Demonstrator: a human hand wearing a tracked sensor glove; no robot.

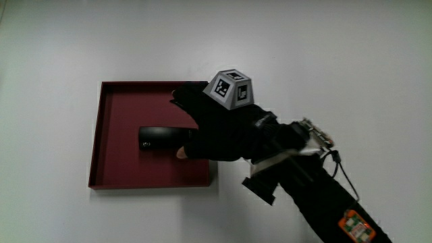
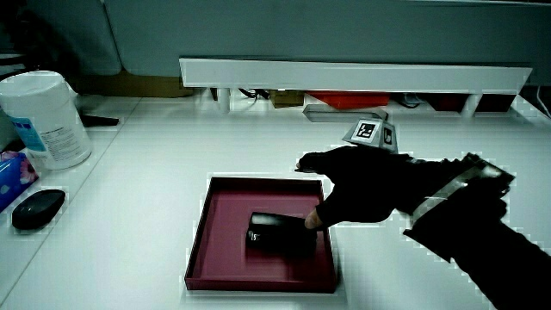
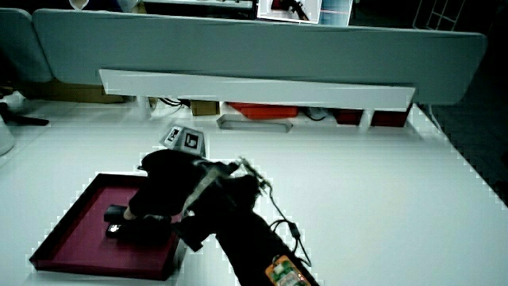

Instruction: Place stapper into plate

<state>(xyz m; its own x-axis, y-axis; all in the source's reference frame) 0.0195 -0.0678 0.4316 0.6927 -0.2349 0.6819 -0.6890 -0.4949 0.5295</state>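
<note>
A black stapler (image 1: 156,137) lies flat inside the dark red square plate (image 1: 118,108), near its middle. The gloved hand (image 1: 216,131) hovers over the plate's edge, beside the stapler, with the patterned cube on its back. Its fingers are spread, reaching over the plate's rim farther from the person, and the thumb tip sits at the stapler's near end. Both side views show the stapler (image 2: 275,232) (image 3: 119,214) resting on the plate's floor (image 2: 228,202) (image 3: 71,230), with the hand (image 2: 370,185) (image 3: 167,187) low over it and not wrapped around it.
In a side view, a white canister (image 2: 47,120), a black mouse (image 2: 39,208) and a blue pack (image 2: 9,172) stand at the table's edge, away from the plate. A low white partition (image 2: 353,73) runs along the table, with cables and boxes under it.
</note>
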